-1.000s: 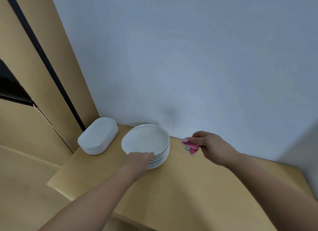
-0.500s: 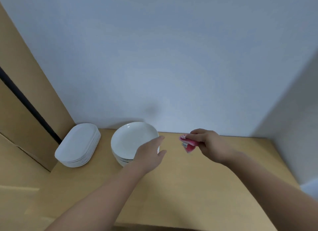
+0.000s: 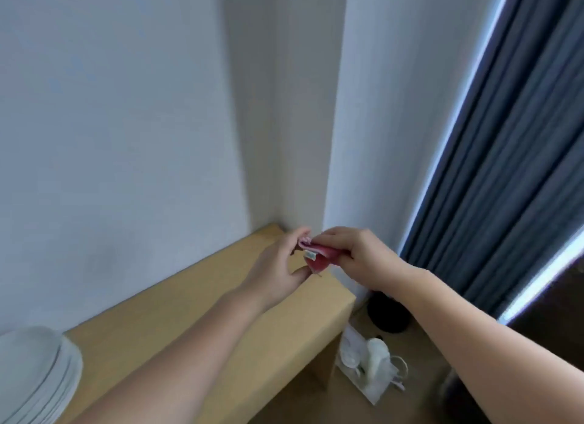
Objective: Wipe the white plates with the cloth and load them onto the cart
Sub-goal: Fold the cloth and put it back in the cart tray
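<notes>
The cloth [image 3: 319,255] is a small pink-red bundle, folded or bunched, with a pale tag showing at its lower left edge. It sits mid-frame above the far corner of the wooden counter [image 3: 202,322]. The right hand [image 3: 355,254] grips its right end with curled fingers, and the left hand [image 3: 278,265] pinches its left end between fingertips and thumb.

Half a second ago the right hand alone held it while the left reached over the round plates. The view has since swung right: the stack of white plates [image 3: 34,370] now sits in the lower left corner, cut off by the frame edge. A dark curtain [image 3: 505,177] fills the right side. Most of the cloth is hidden inside the hands.
</notes>
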Tool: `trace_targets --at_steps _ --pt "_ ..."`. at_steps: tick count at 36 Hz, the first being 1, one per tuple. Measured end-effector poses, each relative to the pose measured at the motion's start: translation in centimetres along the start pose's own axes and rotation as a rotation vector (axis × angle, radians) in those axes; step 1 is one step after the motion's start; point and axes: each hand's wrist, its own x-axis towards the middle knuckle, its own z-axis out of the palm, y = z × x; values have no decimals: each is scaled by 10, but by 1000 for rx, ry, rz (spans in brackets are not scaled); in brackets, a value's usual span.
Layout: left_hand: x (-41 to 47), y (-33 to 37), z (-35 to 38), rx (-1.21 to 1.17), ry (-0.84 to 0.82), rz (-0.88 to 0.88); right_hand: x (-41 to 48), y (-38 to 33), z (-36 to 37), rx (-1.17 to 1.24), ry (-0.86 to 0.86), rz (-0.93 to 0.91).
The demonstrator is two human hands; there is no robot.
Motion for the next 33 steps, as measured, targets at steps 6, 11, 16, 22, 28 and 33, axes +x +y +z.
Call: trace_targets --at_steps 6,11,16,22,28,33 --pt "52 117 146 -305 -243 148 -130 41 -124 -188 162 231" --pt "76 215 249 -422 -380 297 -242 63 -206 -271 324 405" --pt "92 314 331 -403 -543 538 -343 74 -266 -270 560 534" --pt "102 413 415 -468 -652 738 -433 80 -330 -214 790 666" --pt "113 481 498 -549 -752 769 -487 86 -378 -179 952 731" --pt "127 515 560 -546 -820 787 -532 114 -407 -269 951 865"
